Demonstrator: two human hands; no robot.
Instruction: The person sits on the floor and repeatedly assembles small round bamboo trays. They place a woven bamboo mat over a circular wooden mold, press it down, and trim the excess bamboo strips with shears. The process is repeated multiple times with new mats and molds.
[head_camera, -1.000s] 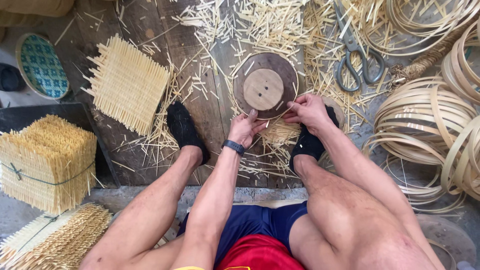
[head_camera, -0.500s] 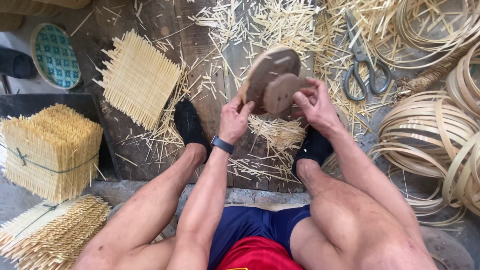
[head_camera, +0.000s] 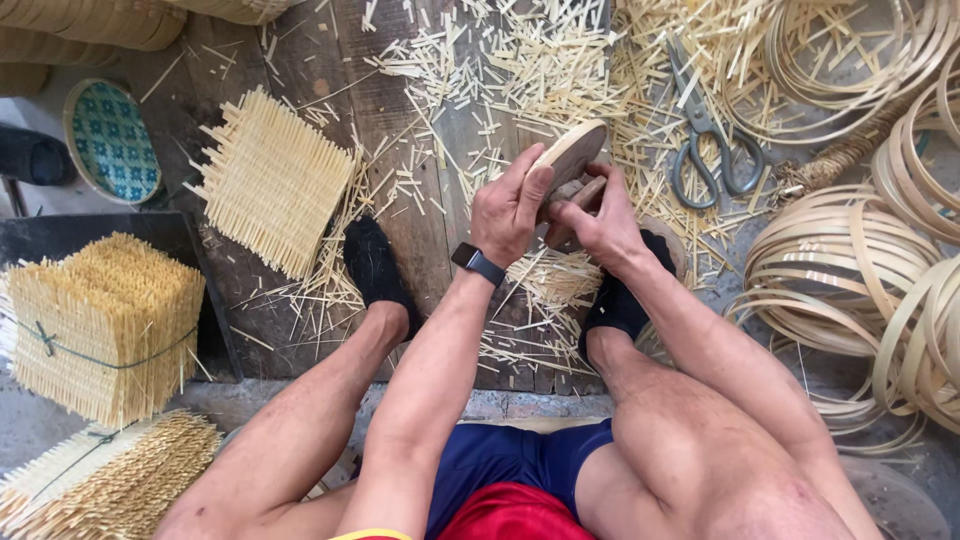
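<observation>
While both hands grip it, the round wood disc (head_camera: 572, 152) stands tilted above the floor – left hand (head_camera: 512, 205) fingers wrapped on its near edge, right hand (head_camera: 600, 222) clamped underneath – scissors (head_camera: 706, 140) lie right.

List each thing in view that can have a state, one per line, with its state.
Round wooden disc: lifted, tilted on edge.
Left hand: gripping the disc.
Right hand: gripping the disc.
Scissors: lying with the blades closed.
Woven square mat: lying flat.
Stacked mats: tied with string.
</observation>
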